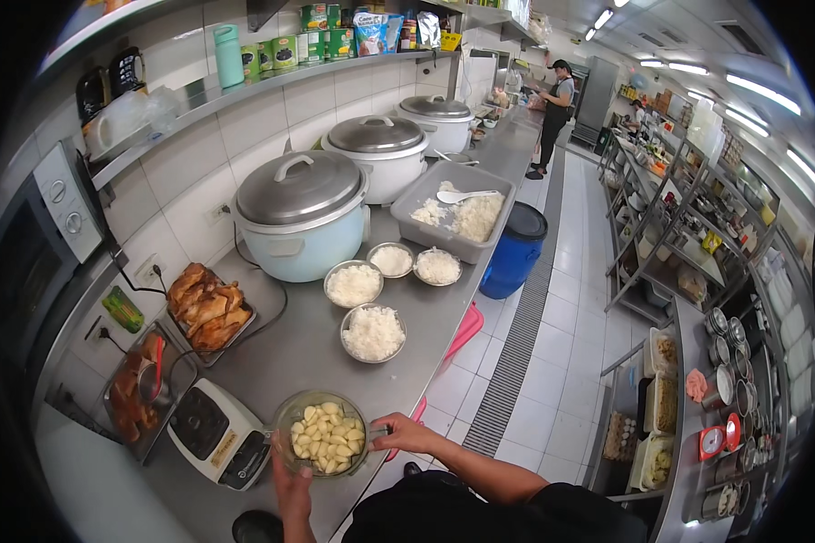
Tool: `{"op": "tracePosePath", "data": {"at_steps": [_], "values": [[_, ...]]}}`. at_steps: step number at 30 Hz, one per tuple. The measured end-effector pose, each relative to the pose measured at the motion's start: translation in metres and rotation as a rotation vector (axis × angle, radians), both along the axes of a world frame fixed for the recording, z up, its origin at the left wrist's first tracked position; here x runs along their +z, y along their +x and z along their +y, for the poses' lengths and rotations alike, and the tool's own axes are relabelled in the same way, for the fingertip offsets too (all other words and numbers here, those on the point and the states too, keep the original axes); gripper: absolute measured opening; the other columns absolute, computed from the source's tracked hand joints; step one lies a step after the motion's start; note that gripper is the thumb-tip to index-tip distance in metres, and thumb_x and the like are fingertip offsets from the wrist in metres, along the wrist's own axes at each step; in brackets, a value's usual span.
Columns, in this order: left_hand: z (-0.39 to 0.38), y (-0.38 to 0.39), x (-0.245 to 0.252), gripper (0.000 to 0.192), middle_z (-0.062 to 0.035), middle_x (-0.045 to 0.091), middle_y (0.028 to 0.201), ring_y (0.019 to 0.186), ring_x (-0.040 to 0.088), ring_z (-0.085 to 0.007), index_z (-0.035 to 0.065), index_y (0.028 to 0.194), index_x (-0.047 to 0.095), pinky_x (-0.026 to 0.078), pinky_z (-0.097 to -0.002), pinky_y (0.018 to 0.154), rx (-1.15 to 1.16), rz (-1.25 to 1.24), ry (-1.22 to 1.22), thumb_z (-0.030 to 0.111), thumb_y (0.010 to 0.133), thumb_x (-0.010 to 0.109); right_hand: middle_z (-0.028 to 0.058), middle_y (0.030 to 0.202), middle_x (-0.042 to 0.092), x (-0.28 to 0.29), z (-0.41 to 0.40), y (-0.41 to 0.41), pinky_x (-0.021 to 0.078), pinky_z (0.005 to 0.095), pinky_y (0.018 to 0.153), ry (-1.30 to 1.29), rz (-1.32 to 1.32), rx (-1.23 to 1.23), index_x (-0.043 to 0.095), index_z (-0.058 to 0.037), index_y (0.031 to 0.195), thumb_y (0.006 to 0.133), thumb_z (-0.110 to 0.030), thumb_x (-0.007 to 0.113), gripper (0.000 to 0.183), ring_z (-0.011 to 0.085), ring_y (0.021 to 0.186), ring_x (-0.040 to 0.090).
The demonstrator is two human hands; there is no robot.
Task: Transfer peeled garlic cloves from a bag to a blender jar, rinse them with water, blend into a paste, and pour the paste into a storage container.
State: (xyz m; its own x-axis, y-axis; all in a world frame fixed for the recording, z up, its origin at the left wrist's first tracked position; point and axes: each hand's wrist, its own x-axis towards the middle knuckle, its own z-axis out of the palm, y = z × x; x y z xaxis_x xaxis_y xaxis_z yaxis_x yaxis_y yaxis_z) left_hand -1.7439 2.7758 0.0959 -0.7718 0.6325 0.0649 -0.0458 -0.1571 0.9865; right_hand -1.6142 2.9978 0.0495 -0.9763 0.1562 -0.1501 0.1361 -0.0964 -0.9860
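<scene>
Peeled garlic cloves [327,434] fill the bottom of a clear blender jar [282,415], which I look down into near the counter's front edge. Its handle is in the grip of my right hand [404,434]. On the opposite side, my left hand [292,485] holds the jar's wall, with part of the fingers hidden behind it. Just left of the jar stands a white blender motor base [248,453] with a dark top. A black round object [257,527], perhaps the lid, lies by my left wrist, partly cut off by the frame's rim.
Several bowls of rice [373,332] stand beyond the jar. Behind them are large lidded rice cookers [299,237] and a grey tub [407,227] of rice. Roast chicken [207,305] fills a tray by the wall, near a loose power cord [282,309]. A co-worker [558,102] stands farther along the counter.
</scene>
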Motion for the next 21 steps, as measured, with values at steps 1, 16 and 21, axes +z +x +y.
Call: {"op": "tracePosePath", "data": {"at_steps": [1,16,21], "values": [[0.0,0.001,0.003,0.096,-0.0161,0.035,0.144,0.133,0.035,-0.0264,-0.0003,0.147,0.021,0.026,-0.0374,0.111,-0.016,0.006,-0.001,0.032,0.071,0.071,-0.0011,0.086,0.063,-0.006,-0.002,0.0,0.0471,0.0229,0.07,0.036,0.063,-0.047,0.064,0.0002,0.106,0.082,-0.021,0.071,0.032,0.0049,0.079,0.054],[-0.011,-0.006,-0.014,0.088,-0.0162,0.035,0.144,0.134,0.034,-0.0256,-0.0006,0.147,0.02,0.024,-0.0374,0.112,-0.111,0.111,0.014,0.034,0.081,0.066,-0.0014,0.069,0.061,-0.008,-0.024,0.003,0.0429,0.0241,0.056,0.152,-0.017,-0.233,0.068,0.0033,0.094,0.072,-0.018,0.066,0.03,0.0056,0.063,0.051],[-0.014,-0.013,-0.02,0.087,-0.0155,0.036,0.143,0.134,0.034,-0.0262,0.0002,0.147,0.02,0.024,-0.0379,0.112,-0.11,0.054,0.059,0.035,0.081,0.065,-0.0015,0.069,0.06,-0.008,-0.033,0.003,0.043,0.0243,0.059,0.214,-0.079,-0.239,0.068,0.0037,0.088,0.072,-0.017,0.066,0.025,0.0056,0.067,0.051]]}}
